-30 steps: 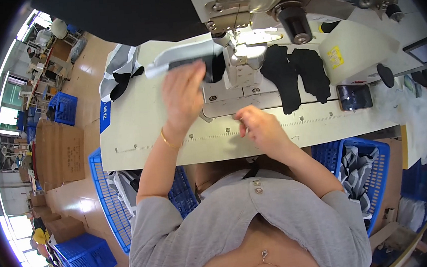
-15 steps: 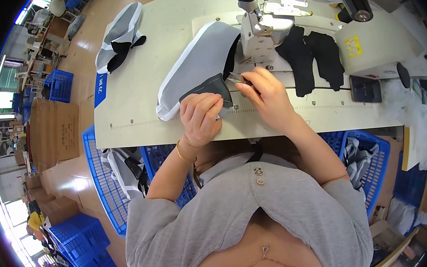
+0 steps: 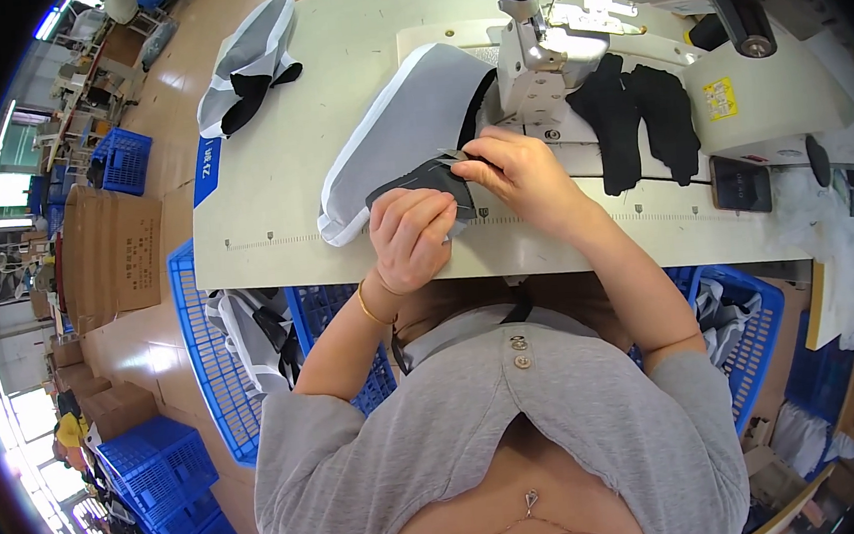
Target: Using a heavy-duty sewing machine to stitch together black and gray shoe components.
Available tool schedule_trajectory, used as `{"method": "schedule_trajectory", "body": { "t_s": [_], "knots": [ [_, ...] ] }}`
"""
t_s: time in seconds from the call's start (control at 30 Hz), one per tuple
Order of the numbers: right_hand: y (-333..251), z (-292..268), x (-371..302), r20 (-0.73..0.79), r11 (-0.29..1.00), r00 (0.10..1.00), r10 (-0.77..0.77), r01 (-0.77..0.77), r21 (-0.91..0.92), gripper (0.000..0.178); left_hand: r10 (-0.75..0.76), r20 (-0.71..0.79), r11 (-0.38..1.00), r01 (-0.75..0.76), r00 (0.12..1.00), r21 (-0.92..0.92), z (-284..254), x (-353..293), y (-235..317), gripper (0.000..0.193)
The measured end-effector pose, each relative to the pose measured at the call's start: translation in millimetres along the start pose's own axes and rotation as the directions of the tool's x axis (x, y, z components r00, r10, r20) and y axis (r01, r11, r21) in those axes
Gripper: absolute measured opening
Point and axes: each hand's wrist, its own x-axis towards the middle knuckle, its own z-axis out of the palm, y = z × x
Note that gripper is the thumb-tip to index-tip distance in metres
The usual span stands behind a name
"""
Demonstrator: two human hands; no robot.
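Observation:
A light grey fabric piece with a white border and black edging lies on the sewing table, shaped like a shoe upper. My left hand is closed on its near end, where a dark grey patch with a pale stitch line shows above my fingers. In my right hand are small metal thread snips, their blades over the upper edge of the dark patch. The snips are partly covered by my fingers, so whether the blades meet cannot be seen.
The sewing machine head stands just beyond my right hand. Two black fabric pieces and a phone lie to the right. Another grey piece rests at the far left. Blue baskets of fabric stand below the table edge.
My right hand has moved slightly up and left, bringing the snips from beside the dark patch to over its upper edge. The left hand keeps its grip. The whole view has shifted slightly.

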Motion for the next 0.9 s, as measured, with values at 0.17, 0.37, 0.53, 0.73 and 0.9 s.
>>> {"method": "schedule_trajectory", "body": {
  "t_s": [0.17,0.37,0.53,0.73,0.9],
  "knots": [
    [1,1,0,0.013,0.999,1.000,0.007,-0.008,0.032,0.022,-0.005,-0.013,1.000,0.005,1.000,-0.004,-3,5,1,0.031],
    [-20,-22,-10,-0.339,0.980,0.937,0.082,-0.014,0.198,0.019,-0.370,-0.111,0.929,0.365,0.922,-0.066,-53,51,-15,0.033],
    [-58,-57,-23,-0.431,0.993,0.897,-0.097,0.113,0.013,0.020,-0.807,0.421,0.170,0.845,0.415,-0.506,-106,114,-36,0.011],
    [-74,-67,-31,-0.250,0.973,0.946,-0.204,0.168,-0.158,0.029,-0.557,0.763,0.209,0.944,0.329,-0.255,-62,113,-20,0.021],
    [-52,-58,-37,-0.115,0.970,0.979,-0.168,0.143,-0.197,0.028,-0.530,0.786,0.157,0.948,0.318,-0.278,-30,105,-17,0.026]
  ]
}}
